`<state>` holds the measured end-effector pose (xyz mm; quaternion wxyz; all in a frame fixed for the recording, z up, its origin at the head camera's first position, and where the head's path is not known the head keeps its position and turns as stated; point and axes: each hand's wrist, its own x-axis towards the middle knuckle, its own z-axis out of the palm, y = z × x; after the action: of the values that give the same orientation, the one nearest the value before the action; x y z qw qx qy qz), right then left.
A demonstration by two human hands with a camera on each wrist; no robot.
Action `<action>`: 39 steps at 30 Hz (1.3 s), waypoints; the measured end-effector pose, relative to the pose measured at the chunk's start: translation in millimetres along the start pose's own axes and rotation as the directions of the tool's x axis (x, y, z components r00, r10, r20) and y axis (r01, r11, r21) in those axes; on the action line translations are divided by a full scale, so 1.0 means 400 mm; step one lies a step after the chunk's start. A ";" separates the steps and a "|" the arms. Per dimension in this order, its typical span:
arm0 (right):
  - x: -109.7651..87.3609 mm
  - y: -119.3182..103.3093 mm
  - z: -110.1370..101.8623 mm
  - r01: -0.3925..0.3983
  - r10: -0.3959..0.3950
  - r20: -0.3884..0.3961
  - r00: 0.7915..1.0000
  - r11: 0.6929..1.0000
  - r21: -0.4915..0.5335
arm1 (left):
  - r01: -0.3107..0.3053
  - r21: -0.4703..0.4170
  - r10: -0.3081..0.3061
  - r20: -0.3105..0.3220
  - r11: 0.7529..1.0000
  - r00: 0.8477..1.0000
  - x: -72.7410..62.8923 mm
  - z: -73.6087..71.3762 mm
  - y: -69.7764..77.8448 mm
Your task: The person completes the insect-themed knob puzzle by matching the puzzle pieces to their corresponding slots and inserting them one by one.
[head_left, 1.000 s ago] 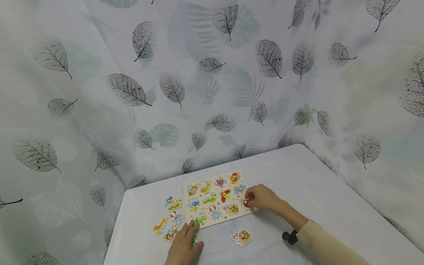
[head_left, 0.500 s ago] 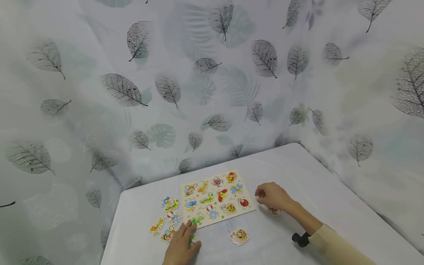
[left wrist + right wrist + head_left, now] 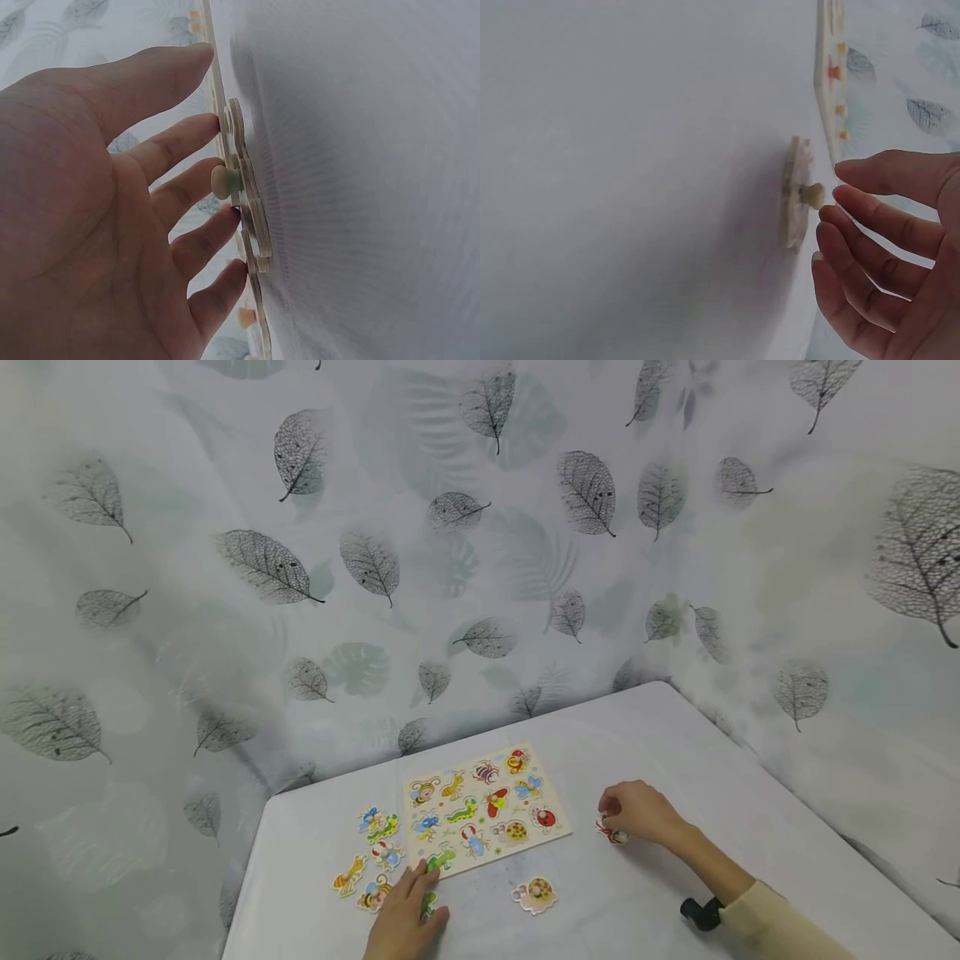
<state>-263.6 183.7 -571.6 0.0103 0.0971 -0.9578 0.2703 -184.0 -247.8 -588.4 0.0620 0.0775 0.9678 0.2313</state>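
A wooden peg puzzle board [image 3: 551, 842] with bug pictures lies on the table. My left hand [image 3: 405, 914] rests at its near left corner, fingers extended and spread. A green puzzle piece [image 3: 428, 905] is partly hidden beside the left thumb; its knob [image 3: 223, 182] shows in the left wrist view. Right of the board, my right hand [image 3: 643, 814] is over a puzzle piece [image 3: 609, 835] with reddish legs, partly covering it. In the right wrist view, thumb and fingertips [image 3: 845, 196] are bent and parted, right at that piece's wooden knob [image 3: 814, 196]. The piece lies flat.
Several loose puzzle pieces lie left of the board, including a yellow one [image 3: 349, 876], a bee [image 3: 374, 893] and a blue beetle [image 3: 387, 855]. A spotted snail piece [image 3: 535, 894] lies in front. A black object [image 3: 701, 913] is at the right wrist. Leaf-patterned curtain stands behind the table.
My right hand has left the red ladybug at the board's right edge and moved right to the reddish-legged piece. The left hand stays at the board's corner. The head view has shifted slightly.
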 end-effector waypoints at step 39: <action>-0.023 0.025 0.016 -0.004 0.008 -0.084 0.996 0.999 0.042 | 0.005 0.016 -0.004 -0.014 1.000 1.000 0.006 0.013 -0.013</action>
<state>-256.2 190.4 -583.1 0.0480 0.0829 -0.9509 0.2941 -186.0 -249.6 -595.6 0.0549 0.0742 0.9703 0.2238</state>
